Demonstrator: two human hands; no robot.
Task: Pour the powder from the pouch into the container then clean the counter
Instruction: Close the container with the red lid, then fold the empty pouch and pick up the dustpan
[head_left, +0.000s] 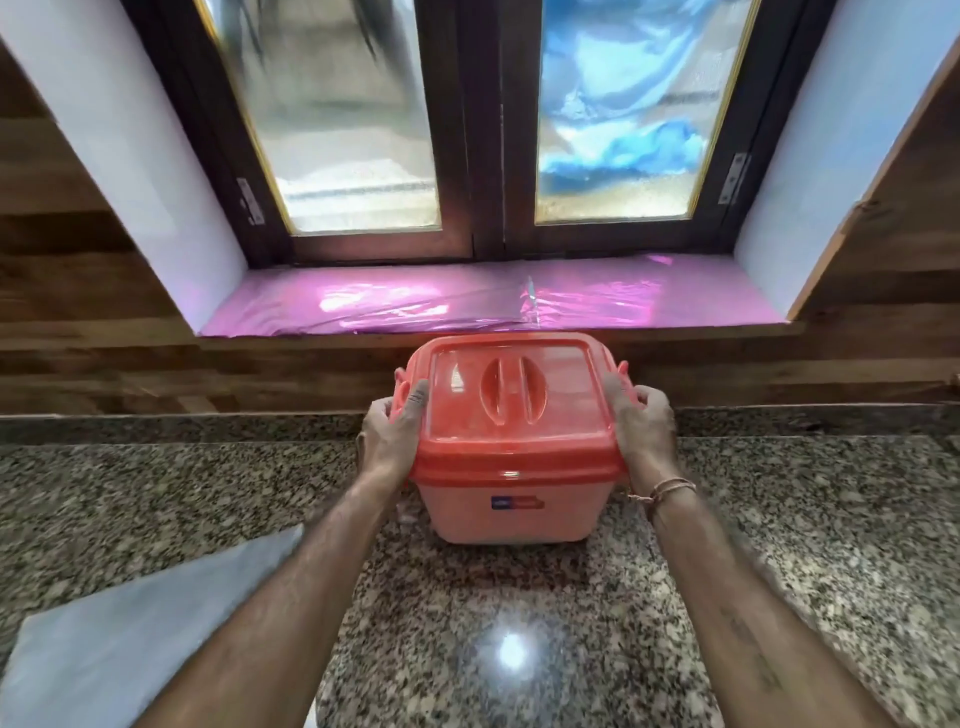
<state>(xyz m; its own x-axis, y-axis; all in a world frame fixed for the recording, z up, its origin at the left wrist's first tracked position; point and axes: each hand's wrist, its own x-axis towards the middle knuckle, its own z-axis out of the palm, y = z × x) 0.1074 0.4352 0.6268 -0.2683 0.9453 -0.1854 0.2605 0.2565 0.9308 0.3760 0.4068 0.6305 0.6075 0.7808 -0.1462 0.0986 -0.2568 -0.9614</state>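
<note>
An orange plastic container (506, 512) with its lid (511, 400) on stands on the speckled granite counter (779, 545), in the middle below the window. My left hand (392, 434) grips the container's left side at the lid's edge. My right hand (641, 428) grips the right side the same way, by the side latch. A thread band is around my right wrist. A pale grey, blurred flat thing (135, 623) lies on the counter at the lower left; I cannot tell what it is. No pouch is recognisable in view.
Behind the counter runs a wooden backsplash (156, 364). Above it a window sill covered in shiny pink film (415, 304) sits under a dark-framed window (485, 156) with frosted panes. A light glare shows on the granite near the front edge.
</note>
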